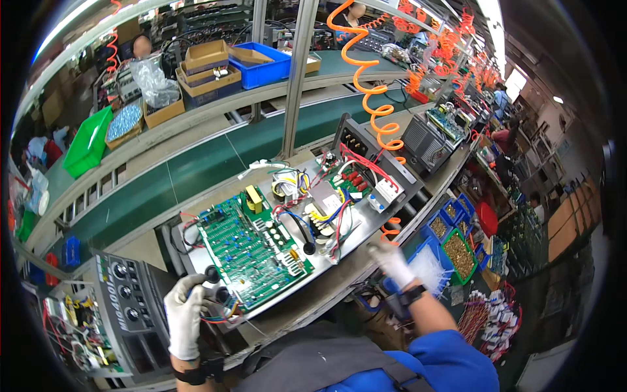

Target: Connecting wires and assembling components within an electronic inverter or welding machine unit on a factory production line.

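Gloved left hand [185, 313] curled its grip around a black knob [212, 274] at the green board's [251, 251] near corner on the counter [326, 297], while the right hand [392, 260] hovered half-spread, touching nothing.

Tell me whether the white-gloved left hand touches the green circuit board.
Cannot tell. In the head view the left hand grips black knobs and wires at the green circuit board's corner; board contact is hidden.

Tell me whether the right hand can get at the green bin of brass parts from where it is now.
Probably yes. The right hand hangs off the bench edge, and the green bin sits open-topped just to its right among blue bins. Nothing visible lies between them; only a clear bag lies nearby.
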The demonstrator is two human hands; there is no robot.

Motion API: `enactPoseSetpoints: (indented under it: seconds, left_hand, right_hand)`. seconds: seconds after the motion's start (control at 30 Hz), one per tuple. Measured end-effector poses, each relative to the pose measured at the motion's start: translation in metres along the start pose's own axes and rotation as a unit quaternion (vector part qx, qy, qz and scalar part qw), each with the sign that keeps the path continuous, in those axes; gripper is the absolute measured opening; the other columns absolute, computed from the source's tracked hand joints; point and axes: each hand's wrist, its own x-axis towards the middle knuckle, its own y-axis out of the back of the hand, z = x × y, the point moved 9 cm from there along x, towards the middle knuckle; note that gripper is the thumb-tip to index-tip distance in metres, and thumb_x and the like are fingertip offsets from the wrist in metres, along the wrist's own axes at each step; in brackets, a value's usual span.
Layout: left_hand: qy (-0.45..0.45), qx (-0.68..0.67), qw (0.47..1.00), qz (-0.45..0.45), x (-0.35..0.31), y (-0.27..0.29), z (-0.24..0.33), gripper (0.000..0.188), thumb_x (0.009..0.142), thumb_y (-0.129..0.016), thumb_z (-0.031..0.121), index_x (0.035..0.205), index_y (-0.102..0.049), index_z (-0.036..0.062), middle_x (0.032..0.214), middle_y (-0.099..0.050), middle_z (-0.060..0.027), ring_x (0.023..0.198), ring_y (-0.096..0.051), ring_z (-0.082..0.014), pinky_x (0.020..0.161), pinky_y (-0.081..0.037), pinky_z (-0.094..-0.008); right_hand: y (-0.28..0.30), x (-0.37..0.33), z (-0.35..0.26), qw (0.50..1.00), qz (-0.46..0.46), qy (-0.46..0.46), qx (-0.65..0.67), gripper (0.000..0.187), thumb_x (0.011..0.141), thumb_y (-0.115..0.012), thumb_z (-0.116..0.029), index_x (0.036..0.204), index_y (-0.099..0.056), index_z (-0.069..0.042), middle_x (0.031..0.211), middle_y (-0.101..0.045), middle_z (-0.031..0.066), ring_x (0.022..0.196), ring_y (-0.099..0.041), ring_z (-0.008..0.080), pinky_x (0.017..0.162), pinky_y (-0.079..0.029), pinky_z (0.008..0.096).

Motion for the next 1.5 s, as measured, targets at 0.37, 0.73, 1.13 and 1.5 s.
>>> enactPoseSetpoints:
  seconds: [0.37,0.73,1.13,1.5]
  left_hand:
    - [-0.177,0.26,0.939,0.136,0.015,0.003,0.116,0.032,0.094,-0.056,0.001,0.125,-0.061,-0.0018,0.1,-0.064,-0.0077,0.082,-0.058,-0.012,0.073,-0.048,-0.0251]
    - [-0.209,0.545,0.753,-0.303,0.18,-0.275,0.111,0.051,0.084,-0.057,0.007,0.134,-0.056,0.002,0.131,-0.06,-0.0225,0.123,-0.057,-0.038,0.105,-0.047,-0.0397]
    - [-0.095,0.557,0.772,-0.29,0.208,-0.268,0.107,0.059,0.086,-0.062,0.016,0.142,-0.05,0.0036,0.083,-0.069,-0.0102,0.069,-0.068,-0.0202,0.066,-0.054,-0.0333]
    - [-0.19,0.572,0.789,-0.123,0.232,-0.108,0.166,0.017,0.086,-0.065,0.011,0.099,-0.065,0.0009,0.079,-0.066,-0.0169,0.072,-0.066,-0.0313,0.069,-0.05,-0.0386]
  right_hand:
    - [0.192,0.03,-0.162,0.987,0.072,0.089,0.113,0.035,0.096,-0.065,-0.022,0.123,-0.064,0.001,0.107,-0.068,0.0059,0.099,-0.063,0.013,0.088,-0.051,0.0286]
    - [0.154,0.128,-0.156,0.961,-0.014,0.269,-0.069,0.06,0.083,-0.068,-0.014,0.139,-0.053,0.002,0.141,-0.051,0.027,0.135,-0.046,0.0419,0.114,-0.037,0.0454]
    - [0.162,0.133,-0.151,0.966,0.022,0.256,0.008,0.036,0.085,-0.062,-0.006,0.119,-0.064,0.007,0.119,-0.065,0.0229,0.113,-0.063,0.0357,0.099,-0.047,0.039]
    - [0.133,0.058,-0.28,0.873,0.124,0.459,-0.11,0.035,0.076,-0.072,-0.007,0.11,-0.071,-0.001,0.113,-0.07,0.0133,0.105,-0.066,0.0306,0.092,-0.051,0.0432]
